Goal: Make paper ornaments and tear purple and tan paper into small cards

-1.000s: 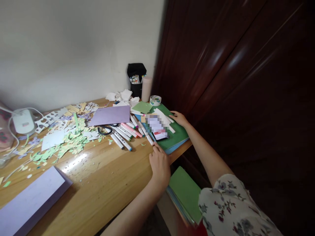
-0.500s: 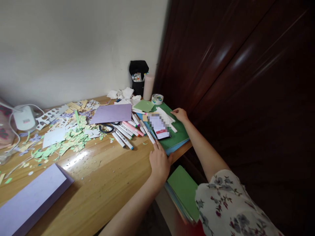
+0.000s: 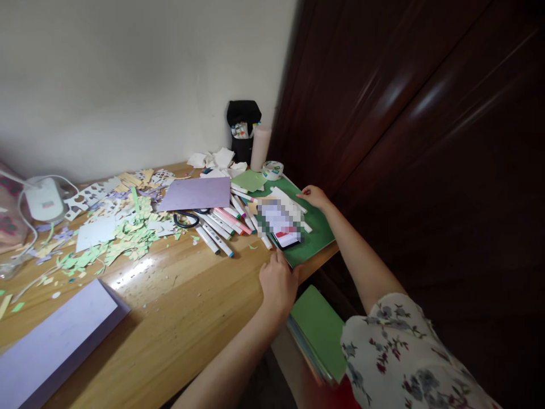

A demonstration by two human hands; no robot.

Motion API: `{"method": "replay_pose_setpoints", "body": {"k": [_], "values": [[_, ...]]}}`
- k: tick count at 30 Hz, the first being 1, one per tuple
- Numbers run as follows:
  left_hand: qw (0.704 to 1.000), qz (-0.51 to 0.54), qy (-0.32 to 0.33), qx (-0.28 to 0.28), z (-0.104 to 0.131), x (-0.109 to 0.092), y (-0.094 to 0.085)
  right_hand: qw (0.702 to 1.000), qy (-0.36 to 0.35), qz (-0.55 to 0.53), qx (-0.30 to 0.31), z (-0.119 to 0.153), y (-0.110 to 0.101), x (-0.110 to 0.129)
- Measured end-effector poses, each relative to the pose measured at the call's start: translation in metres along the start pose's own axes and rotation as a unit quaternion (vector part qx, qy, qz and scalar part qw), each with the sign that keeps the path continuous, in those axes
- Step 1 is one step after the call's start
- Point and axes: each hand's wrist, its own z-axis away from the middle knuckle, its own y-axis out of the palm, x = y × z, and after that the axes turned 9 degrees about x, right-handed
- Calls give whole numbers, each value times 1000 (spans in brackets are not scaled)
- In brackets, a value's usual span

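Observation:
A dark green sheet of paper (image 3: 321,230) lies at the right end of the desk, with a phone (image 3: 289,240) and several white paper strips (image 3: 284,196) on top. My left hand (image 3: 279,281) is at its near corner, fingers by the phone's lower end and thumb at the sheet's edge. At the far right edge, my right hand (image 3: 315,197) reaches over the sheet with its fingers closed together, fingertips beside the white strips. The undersides of both grips are hidden.
Markers (image 3: 215,227), black-handled scissors (image 3: 186,220) and a purple sheet (image 3: 198,193) lie left of the phone. Behind stand a pink bottle (image 3: 260,149), tape roll (image 3: 272,170) and black case (image 3: 243,149). Paper scraps (image 3: 128,244) cover the left; green papers (image 3: 319,318) sit below the desk edge.
The green sheet has slid slightly right and nearer, carrying the phone and strips with it. The blue layer that showed along its near edge is now covered. Both hands have shifted only slightly.

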Motion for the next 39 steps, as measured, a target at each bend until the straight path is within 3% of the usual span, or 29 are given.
{"method": "replay_pose_setpoints", "body": {"k": [8,14,20,30,34,39], "values": [[999,-32,-34,-22,-2,-6,-10,998,-15,-60,-7,5,8,0],[999,-17,-35,20,-15,-8,-15,995,-31,-85,32,11,4,1],[999,4,-45,8,-21,-4,-10,996,-33,-70,53,12,-2,-1],[999,16,-32,-6,-13,-9,-3,999,-49,2,19,13,3,18],[1000,12,-22,-2,-11,-8,-5,996,-81,28,-14,4,-3,37],[1000,12,-15,14,-12,-7,-6,984,-162,67,-26,-39,1,91]]}}
